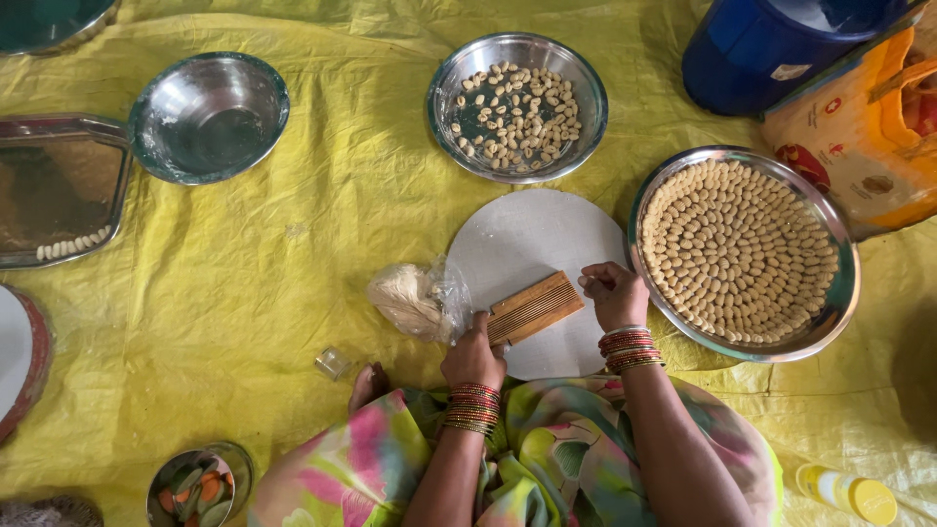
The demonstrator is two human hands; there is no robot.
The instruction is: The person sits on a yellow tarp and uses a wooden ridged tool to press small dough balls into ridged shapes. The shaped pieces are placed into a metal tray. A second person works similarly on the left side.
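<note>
Fingers of the left hand (473, 357) are clamping the near end of a ridged wooden comb (533, 307), which is lying across the near edge of a round white board (527, 244). The right hand (615, 295) is hovering at the comb's far end, fingertips pinched together (on what, I cannot tell). A steel plate (839, 293) of shaped dough pieces is sitting just beside it, and a bagged dough lump (410, 301) is resting at the board's left edge.

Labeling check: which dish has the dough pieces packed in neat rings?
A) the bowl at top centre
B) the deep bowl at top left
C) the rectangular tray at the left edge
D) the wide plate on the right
D: the wide plate beside the right hand holds pieces packed in tight concentric rings, while the bowl at top centre holds loose, scattered ones.
</note>
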